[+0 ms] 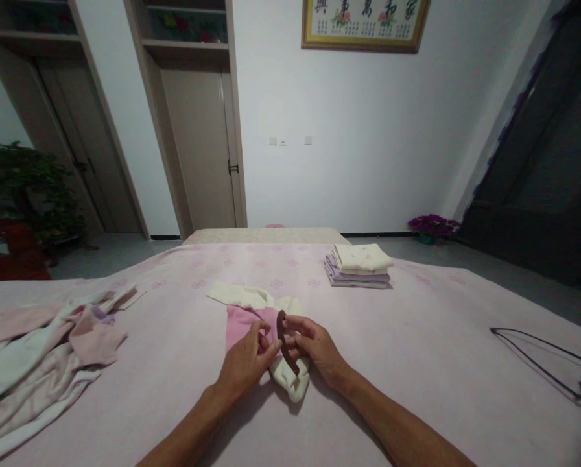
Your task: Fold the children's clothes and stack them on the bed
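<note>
A small pink and cream long-sleeved top (238, 324) lies on the bed in front of me, one cream sleeve stretched to the far left and the other bunched toward me. A dark brown curved band (289, 357) stands up from it between my hands; whether it is part of the top I cannot tell. On its right side, my right hand (314, 347) pinches the band between thumb and fingers. My left hand (249, 357) is closed over the pink cloth with its fingers curled, and its thumb tip reaches the band. The cloth under the fingers is partly hidden.
Loose clothes (52, 363) lie heaped at the left. A folded stack (361, 266) of cream and purple cloth sits at the far right of the pink bedsheet (417, 363). A black wire hanger (538, 357) lies near the right edge.
</note>
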Demonstrator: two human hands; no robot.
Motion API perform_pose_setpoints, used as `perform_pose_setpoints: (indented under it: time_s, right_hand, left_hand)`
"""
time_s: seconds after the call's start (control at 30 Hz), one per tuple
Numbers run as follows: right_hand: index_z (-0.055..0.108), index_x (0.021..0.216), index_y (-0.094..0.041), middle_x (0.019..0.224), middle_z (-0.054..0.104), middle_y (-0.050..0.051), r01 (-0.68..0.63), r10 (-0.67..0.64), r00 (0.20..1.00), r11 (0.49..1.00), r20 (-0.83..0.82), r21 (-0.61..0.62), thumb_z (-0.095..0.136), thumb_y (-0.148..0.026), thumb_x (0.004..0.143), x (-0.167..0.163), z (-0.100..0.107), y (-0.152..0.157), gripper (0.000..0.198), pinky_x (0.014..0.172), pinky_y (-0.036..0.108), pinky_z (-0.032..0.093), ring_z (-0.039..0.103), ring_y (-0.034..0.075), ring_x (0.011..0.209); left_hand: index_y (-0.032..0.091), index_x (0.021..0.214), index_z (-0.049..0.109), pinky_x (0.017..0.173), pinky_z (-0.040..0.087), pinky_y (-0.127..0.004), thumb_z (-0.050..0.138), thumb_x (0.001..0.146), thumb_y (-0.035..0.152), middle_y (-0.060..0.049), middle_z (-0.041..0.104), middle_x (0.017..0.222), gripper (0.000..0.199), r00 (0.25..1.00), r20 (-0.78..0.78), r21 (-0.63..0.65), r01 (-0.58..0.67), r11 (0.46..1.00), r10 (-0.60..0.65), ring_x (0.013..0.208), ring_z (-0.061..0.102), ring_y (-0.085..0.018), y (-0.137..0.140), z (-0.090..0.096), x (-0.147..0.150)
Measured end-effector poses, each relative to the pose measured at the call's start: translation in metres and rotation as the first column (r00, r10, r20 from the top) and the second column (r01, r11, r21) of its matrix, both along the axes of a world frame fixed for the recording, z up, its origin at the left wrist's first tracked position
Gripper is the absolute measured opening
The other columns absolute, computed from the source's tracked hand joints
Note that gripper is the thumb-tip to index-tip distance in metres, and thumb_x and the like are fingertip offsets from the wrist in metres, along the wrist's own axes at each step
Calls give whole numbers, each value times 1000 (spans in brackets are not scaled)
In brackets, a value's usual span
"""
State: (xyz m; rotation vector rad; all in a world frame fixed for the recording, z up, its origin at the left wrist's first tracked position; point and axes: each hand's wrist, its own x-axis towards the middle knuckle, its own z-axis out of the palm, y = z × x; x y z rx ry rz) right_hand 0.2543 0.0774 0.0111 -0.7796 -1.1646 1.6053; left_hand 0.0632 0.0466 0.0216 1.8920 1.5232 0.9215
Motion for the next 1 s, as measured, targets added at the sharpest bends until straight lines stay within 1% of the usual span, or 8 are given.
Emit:
perform_pose_setpoints:
  time_s: [0.17, 0.33, 0.47, 0.6, 0.7, 0.8, 0.9, 1.0]
  right_hand:
    - [69, 112, -17, 120, 68, 12, -57, 56, 998, 998, -12, -15, 75, -22, 69, -5, 0, -1, 44, 73, 31, 57, 71, 21, 91]
    - [71, 96, -15, 98, 72, 9, 231, -239, 961, 970, 137, 72, 64, -24, 70, 5, -9, 13, 29, 52, 24, 50, 68, 16, 68]
    - [71, 100, -18, 105, 71, 9, 350, -387, 903, 914, 185, 203, 61, -29, 73, 18, -12, 31, 31, 53, 24, 48, 68, 18, 76]
    - [70, 110, -22, 115, 69, 9, 282, -341, 911, 925, 232, 254, 66, -32, 75, 24, -12, 44, 37, 67, 29, 52, 67, 20, 89]
    - [65, 125, -29, 126, 65, 8, 159, -238, 938, 942, 254, 296, 72, -36, 75, 25, -9, 46, 50, 80, 35, 53, 64, 21, 99]
    - [62, 132, -29, 138, 58, 10, 3, -125, 954, 914, 274, 407, 77, -45, 73, 25, -4, 42, 63, 100, 43, 46, 57, 26, 119]
    - [72, 116, -23, 139, 58, 13, -192, 21, 939, 859, 343, 474, 76, -58, 72, 23, 3, 34, 56, 110, 46, 36, 51, 31, 130]
    - [74, 92, -21, 120, 69, 12, -174, 50, 946, 911, 321, 373, 70, -58, 77, 21, 8, 31, 39, 105, 45, 40, 58, 30, 120]
  left_hand:
    - [24, 141, 47, 85, 49, -33, 66, 76, 28, -8, 69, 121, 67, 993, 90, -17, 85, 996, -83, 102, 68, -27, -8, -9, 13]
    - [15, 125, 61, 105, 43, -41, 48, 65, 8, -10, 69, 123, 62, 961, 274, 5, 34, 999, -34, 118, 62, -27, 2, -18, 12]
    - [16, 123, 64, 109, 41, -42, 45, 59, 10, -8, 68, 126, 68, 860, 501, 11, 104, 995, -96, 124, 57, -27, 3, -5, 12]
    - [19, 122, 66, 99, 47, -38, 48, 52, 11, -7, 69, 122, 73, 739, 653, -61, 270, 961, -166, 117, 61, -29, -7, 13, 17]
    - [19, 119, 68, 84, 52, -33, 52, 51, 11, -5, 74, 107, 70, 623, 759, -138, 436, 889, -188, 94, 67, -25, -13, 20, 19]
    - [20, 113, 71, 81, 50, -29, 51, 49, 10, -3, 74, 100, 68, 524, 825, -140, 554, 821, -213, 88, 67, -22, -16, 23, 20]
    - [19, 106, 74, 91, 47, -31, 51, 49, 12, -4, 73, 102, 61, 464, 848, -123, 641, 757, -255, 95, 67, -23, -17, 26, 18]
    - [17, 111, 72, 92, 48, -33, 58, 60, 19, -7, 72, 108, 53, 472, 843, -147, 664, 733, -259, 103, 66, -26, -16, 31, 12]
